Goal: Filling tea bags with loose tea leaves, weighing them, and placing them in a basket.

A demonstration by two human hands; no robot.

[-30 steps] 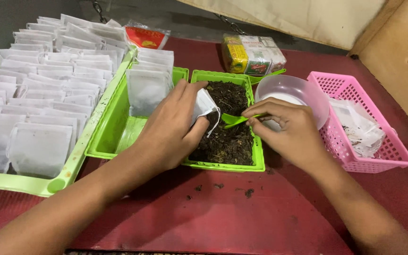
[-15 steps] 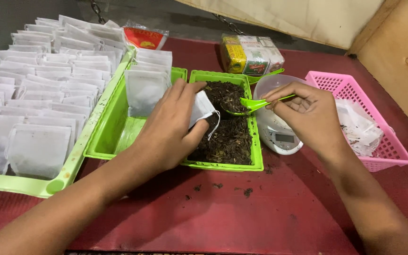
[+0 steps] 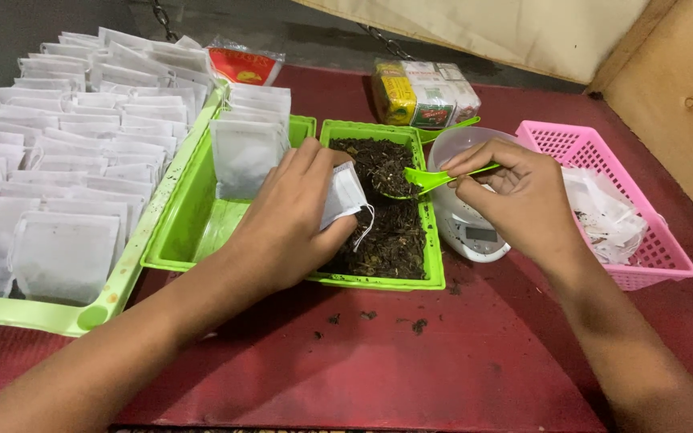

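My left hand [image 3: 286, 220]: grip closed on a small white tea bag [image 3: 343, 195], held over the green tray of loose tea [image 3: 378, 210]. My right hand [image 3: 523, 196]: grip pinching a green scoop [image 3: 427, 178], its bowl above the tea, beside the scale with a clear bowl [image 3: 467, 200]. Around these on the red table [image 3: 443, 361]: filled bags [image 3: 66, 160] at left, pink basket [image 3: 611, 200] at right.

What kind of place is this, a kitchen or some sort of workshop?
Probably a small hand-packing bench for tea rather than a kitchen. A green tray holds loose dark leaves, rows of white filter bags fill another tray, and a small scale carries a clear bowl.
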